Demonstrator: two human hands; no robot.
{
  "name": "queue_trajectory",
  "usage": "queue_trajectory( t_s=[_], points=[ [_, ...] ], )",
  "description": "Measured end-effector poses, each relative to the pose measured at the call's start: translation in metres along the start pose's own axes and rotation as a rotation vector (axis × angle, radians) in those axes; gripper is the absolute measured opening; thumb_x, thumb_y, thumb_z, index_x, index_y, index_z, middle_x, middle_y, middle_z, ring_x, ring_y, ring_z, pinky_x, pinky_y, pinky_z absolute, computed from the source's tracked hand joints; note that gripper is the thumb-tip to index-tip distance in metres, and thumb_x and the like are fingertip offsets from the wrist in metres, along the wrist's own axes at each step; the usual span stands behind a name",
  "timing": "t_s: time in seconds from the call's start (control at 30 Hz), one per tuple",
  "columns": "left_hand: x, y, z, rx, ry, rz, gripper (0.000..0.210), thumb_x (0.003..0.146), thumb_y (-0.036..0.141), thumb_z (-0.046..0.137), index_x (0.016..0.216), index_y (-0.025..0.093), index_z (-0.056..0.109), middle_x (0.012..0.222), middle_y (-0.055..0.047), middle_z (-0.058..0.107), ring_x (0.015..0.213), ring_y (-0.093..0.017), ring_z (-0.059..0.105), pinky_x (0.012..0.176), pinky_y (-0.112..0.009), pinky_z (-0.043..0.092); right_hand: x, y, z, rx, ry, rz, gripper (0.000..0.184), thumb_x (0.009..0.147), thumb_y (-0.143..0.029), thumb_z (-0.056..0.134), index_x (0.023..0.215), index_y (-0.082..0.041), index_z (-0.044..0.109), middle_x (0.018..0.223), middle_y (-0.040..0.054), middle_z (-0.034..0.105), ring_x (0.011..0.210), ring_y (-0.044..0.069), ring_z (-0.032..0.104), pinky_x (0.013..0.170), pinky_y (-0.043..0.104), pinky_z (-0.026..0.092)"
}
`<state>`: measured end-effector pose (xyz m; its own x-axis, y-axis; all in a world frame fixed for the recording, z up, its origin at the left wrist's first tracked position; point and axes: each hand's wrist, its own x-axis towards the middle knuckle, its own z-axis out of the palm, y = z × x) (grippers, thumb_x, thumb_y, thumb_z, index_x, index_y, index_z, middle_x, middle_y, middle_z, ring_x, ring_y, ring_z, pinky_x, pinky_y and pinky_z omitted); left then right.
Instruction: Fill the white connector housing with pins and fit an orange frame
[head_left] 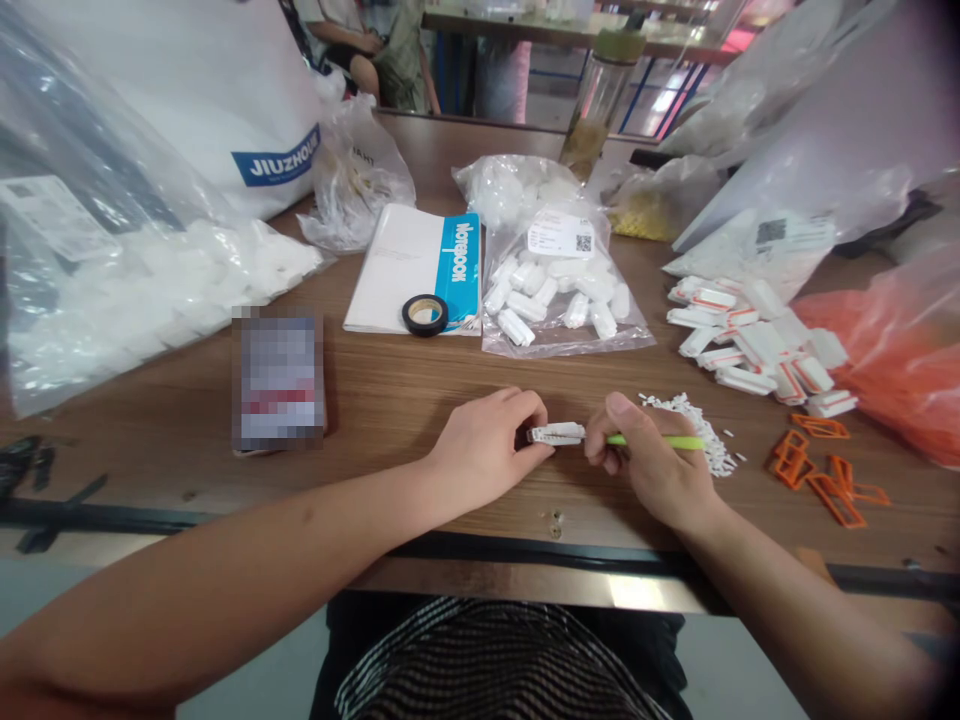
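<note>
Striped clothing showed nearest me, below the table. Between my hands, over the wood, lay a white plastic piece; my left hand pinched it, while my right hand gripped a green tool beside white pellets.

White part, lime-green tool, orange frames, blue-and-white notebook, black-and-white striped shirt, probably yellow bagged bits

Left hand grips a white part; right hand holds a green tool
</note>
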<state>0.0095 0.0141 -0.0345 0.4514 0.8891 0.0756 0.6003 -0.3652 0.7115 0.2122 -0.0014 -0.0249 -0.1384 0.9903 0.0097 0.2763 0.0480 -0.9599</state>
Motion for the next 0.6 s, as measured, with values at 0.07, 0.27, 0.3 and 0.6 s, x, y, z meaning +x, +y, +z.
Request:
queue_trajectory(
  t_s=[0.07,0.27,0.3,0.6],
  points=[
    [0.0000,-0.0005,0.0001,0.000,0.000,-0.003,0.013,0.081,0.028,0.068,0.086,0.022,0.059,0.083,0.002,0.060,0.070,-0.014,0.053,0.061,-0.029,0.036,-0.0009,0.0023,-0.0012,0.038,0.005,-0.036,0.054,0.099,-0.047,0.044,0.058,-0.019,0.065,0.056,0.0013,0.058,0.050,0.010,0.050,0.048,0.025,0.040],
    [0.0001,-0.0003,-0.0003,-0.002,0.002,0.007,0.012,0.081,0.028,0.068,0.086,0.022,0.058,0.081,0.002,0.059,0.070,-0.014,0.053,0.061,-0.029,0.036,0.0005,0.0026,0.0001,0.033,0.002,-0.024,0.054,0.099,-0.046,0.043,0.058,-0.019,0.065,0.056,0.0011,0.058,0.050,0.010,0.049,0.048,0.025,0.040],
    [0.0001,0.0000,-0.0003,-0.004,0.000,0.004,0.012,0.082,0.028,0.068,0.086,0.022,0.058,0.081,0.002,0.059,0.070,-0.014,0.053,0.061,-0.029,0.036,0.0008,0.0017,0.0008,0.026,0.003,-0.021,0.054,0.099,-0.047,0.043,0.058,-0.019,0.065,0.056,0.0012,0.058,0.049,0.010,0.049,0.048,0.025,0.040],
    [0.0001,0.0004,0.0002,0.005,0.004,-0.008,0.014,0.080,0.028,0.069,0.085,0.022,0.057,0.080,0.002,0.059,0.068,-0.014,0.052,0.060,-0.029,0.035,-0.0044,-0.0021,0.0022,-0.070,0.000,-0.096,0.052,0.100,-0.045,0.042,0.061,-0.020,0.065,0.059,0.0017,0.060,0.051,0.010,0.051,0.051,0.027,0.042]
  ],
)
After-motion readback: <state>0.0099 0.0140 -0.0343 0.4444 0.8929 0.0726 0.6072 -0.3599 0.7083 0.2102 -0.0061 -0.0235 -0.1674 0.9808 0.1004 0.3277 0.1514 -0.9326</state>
